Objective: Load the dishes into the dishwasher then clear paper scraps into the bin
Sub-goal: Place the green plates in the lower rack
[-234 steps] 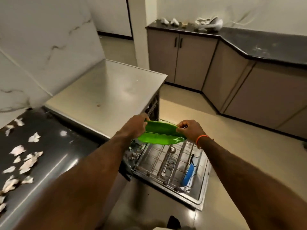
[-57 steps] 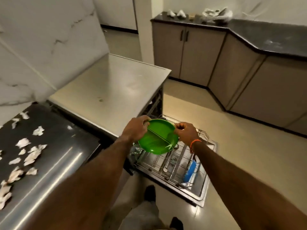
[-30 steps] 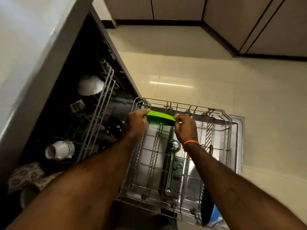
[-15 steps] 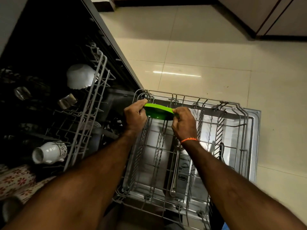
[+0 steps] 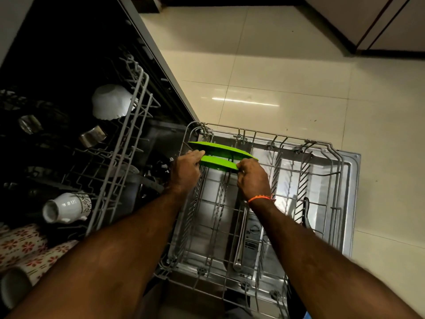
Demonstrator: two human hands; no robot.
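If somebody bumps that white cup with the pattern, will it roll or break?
The patterned white cup lies on its side in the upper rack, so it might rock; the wires probably stop it rolling. It looks ceramic, so likely fragile.

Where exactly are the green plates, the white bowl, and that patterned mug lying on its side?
green plates point(image 5: 220, 150): head view, top face of the farther plate.
white bowl point(image 5: 110, 102): head view, its upturned outer side.
patterned mug point(image 5: 66, 207): head view, its white body.

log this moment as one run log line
step: racking | both hands hold near green plate | second green plate slotted | lower rack
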